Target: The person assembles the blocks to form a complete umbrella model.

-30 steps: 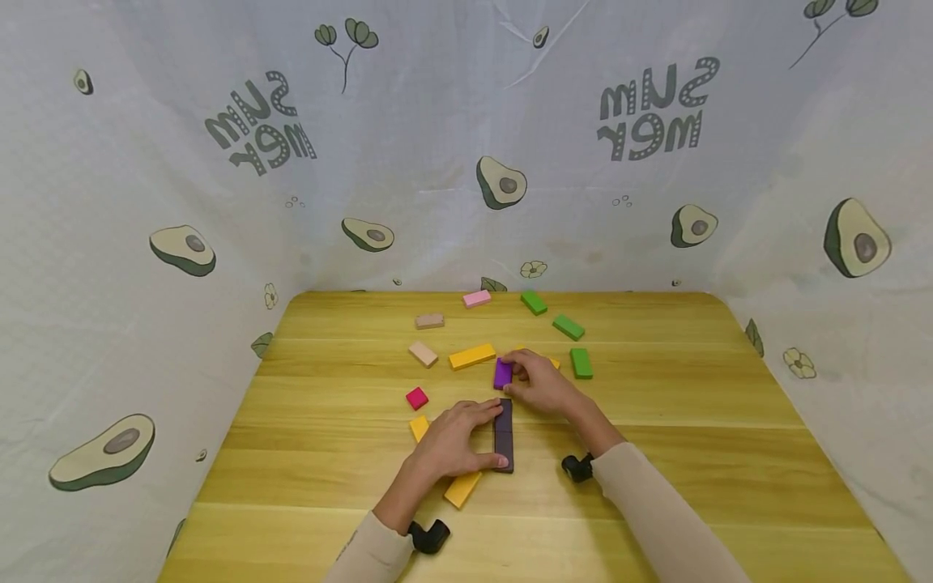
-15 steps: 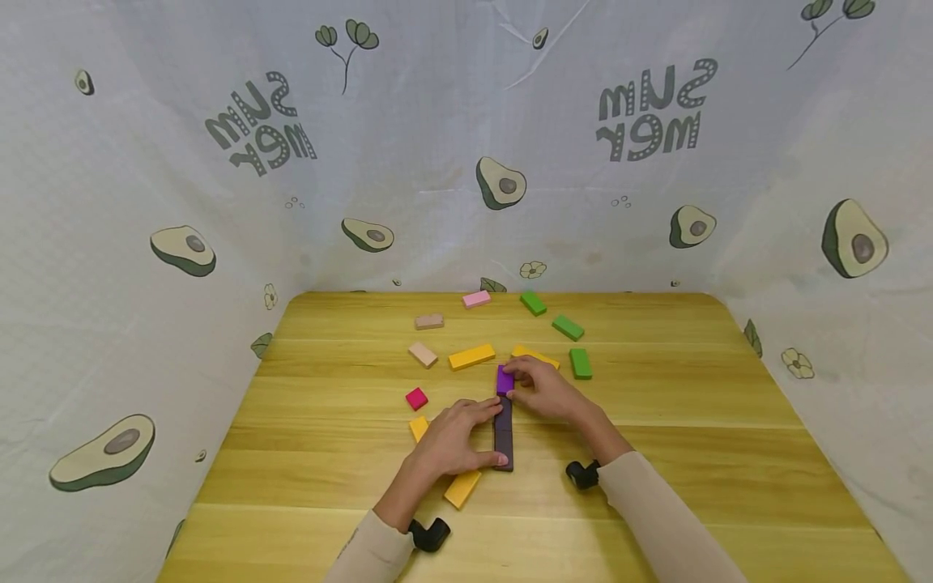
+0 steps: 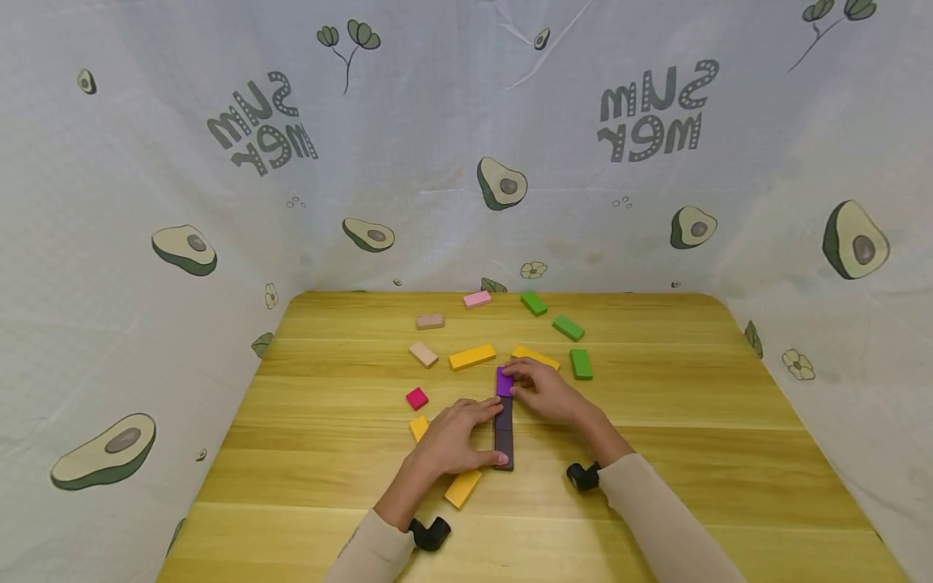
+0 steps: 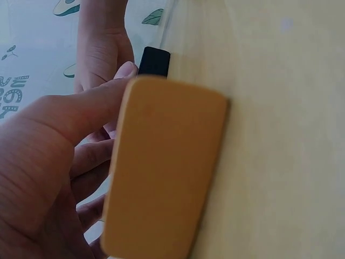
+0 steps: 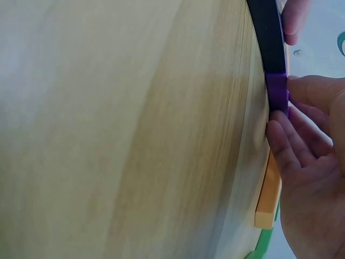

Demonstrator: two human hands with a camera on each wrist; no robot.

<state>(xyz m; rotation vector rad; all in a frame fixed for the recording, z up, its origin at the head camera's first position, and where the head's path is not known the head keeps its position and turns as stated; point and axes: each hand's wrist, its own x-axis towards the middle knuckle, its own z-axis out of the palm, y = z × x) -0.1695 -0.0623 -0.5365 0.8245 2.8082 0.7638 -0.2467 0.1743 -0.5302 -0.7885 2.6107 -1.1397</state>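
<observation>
Fingers of the right hand (image 3: 545, 393) pinched the purple, wooden-looking rectangular block (image 3: 503, 386) at the twelve-o'clock end of two dark, wooden-looking rectangular blocks (image 3: 504, 437) that the left hand (image 3: 453, 441) touched with spread fingers, so uneven pressure risked skewing the row.

This is a screened-off tabletop booth; the wider room is hidden. White sheeting printed with green avocados (image 3: 430, 105) hangs along the far and side edges of a yellow-brown, wood-grained table (image 3: 670, 372).

Block row (image 3: 504, 418): on table (image 3: 692, 389) | other blocks (image 3: 472, 357): left, right, behind | cloth (image 3: 437, 121): behind table
</observation>
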